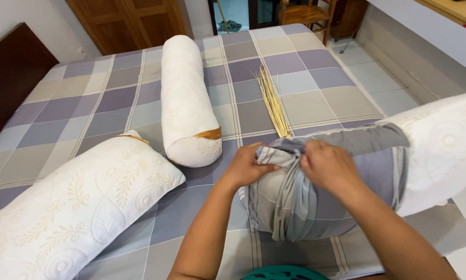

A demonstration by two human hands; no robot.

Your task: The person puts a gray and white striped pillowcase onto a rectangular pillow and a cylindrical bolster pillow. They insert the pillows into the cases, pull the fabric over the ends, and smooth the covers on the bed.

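Pillowcase (316,192), grey and lilac with pale checks and thin stripes, sits bunched around one end of a white pillow (445,150) embossed with a floral pattern. The covered end lies on the bed (88,93) at its near edge; the bare part of the pillow sticks out to the right, past the bed's side. The fabric is gathered in deep folds, with its striped hem crumpled at the top.

Both hands work at that hem. The left hand (246,167) has its fingers (266,168) curled together, pinching a fold of the pillowcase. The right hand (329,166) sits just beside it, knuckles up, fingers bent down and closed on the same gathered cloth; the fingertips themselves are hidden in the folds.

Just beyond the pillowcase, a bundle of thin straw-coloured sticks (272,101) lies on the bed, fanning out at the far end. Left of the pillowcase a white bolster (186,98) with a tan band near its end lies lengthwise. Further left, a second white pillow (72,207) rests at an angle. The bed wears a sheet in the same grey and lilac checks. Below the pillowcase, a green rim (282,272) shows at the frame's edge.
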